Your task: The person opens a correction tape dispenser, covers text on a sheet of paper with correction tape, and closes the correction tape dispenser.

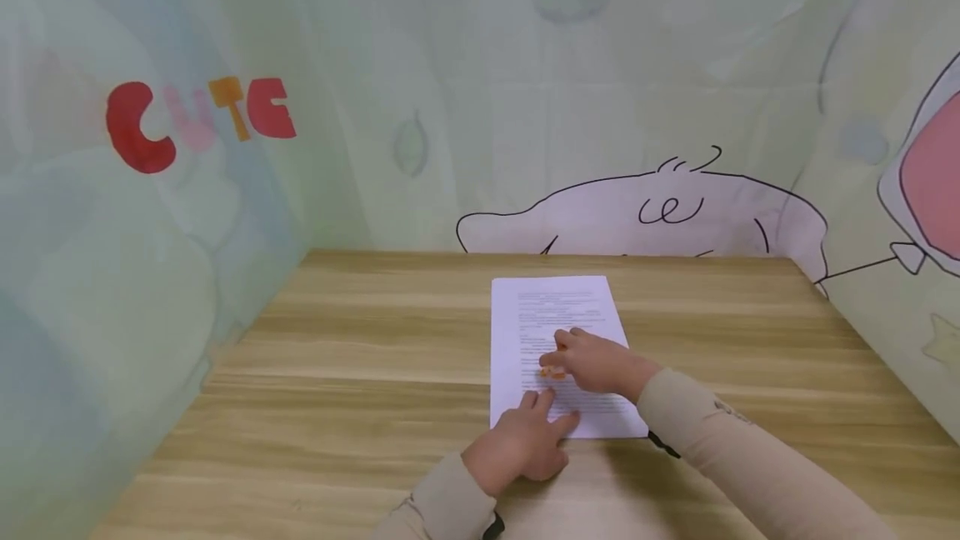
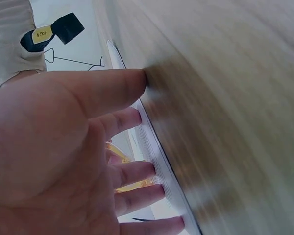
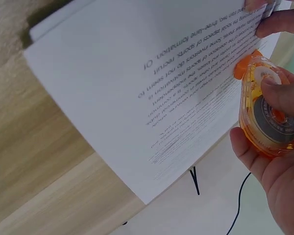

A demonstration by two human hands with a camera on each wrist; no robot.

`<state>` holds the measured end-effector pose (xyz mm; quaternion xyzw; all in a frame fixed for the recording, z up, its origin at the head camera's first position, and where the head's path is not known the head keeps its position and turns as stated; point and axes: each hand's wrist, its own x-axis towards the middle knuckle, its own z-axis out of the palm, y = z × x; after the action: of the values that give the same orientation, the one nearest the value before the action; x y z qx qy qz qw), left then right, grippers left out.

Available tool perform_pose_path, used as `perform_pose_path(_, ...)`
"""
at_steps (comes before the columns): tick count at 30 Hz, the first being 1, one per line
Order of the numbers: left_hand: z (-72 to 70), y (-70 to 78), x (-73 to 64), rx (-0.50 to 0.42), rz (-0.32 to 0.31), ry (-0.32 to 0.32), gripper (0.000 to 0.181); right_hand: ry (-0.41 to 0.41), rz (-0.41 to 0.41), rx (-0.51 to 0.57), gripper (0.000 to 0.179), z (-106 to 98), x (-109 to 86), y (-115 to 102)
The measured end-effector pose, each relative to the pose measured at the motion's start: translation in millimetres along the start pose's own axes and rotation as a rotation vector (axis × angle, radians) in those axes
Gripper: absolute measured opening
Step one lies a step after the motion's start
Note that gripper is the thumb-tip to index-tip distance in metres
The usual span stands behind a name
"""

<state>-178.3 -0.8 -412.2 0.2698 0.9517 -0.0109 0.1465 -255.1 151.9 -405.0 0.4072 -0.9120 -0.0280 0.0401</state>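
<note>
A stack of printed paper sheets lies on the wooden table. My right hand holds an orange see-through correction tape dispenser, thumb against its side and fingers curled round it. The dispenser's orange tip is right at the printed lines in the right wrist view. My left hand rests with spread, straight fingers on the lower left part of the top sheet. From the left wrist view, its fingertips are at the near edge of the stack.
The wooden table top stretches around the paper on all sides. Printed fabric walls with cartoon drawings and coloured letters stand behind and beside the table. A black band with a yellow label is on the right sleeve.
</note>
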Motion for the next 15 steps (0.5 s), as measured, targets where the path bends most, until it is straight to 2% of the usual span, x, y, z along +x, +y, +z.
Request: perform_pose_path(15,2.7,-0.9,0.2,0.008,0.003,-0.008,0.054,-0.039,0.025,0.016,0.041,-0.1,-7.5,7.6)
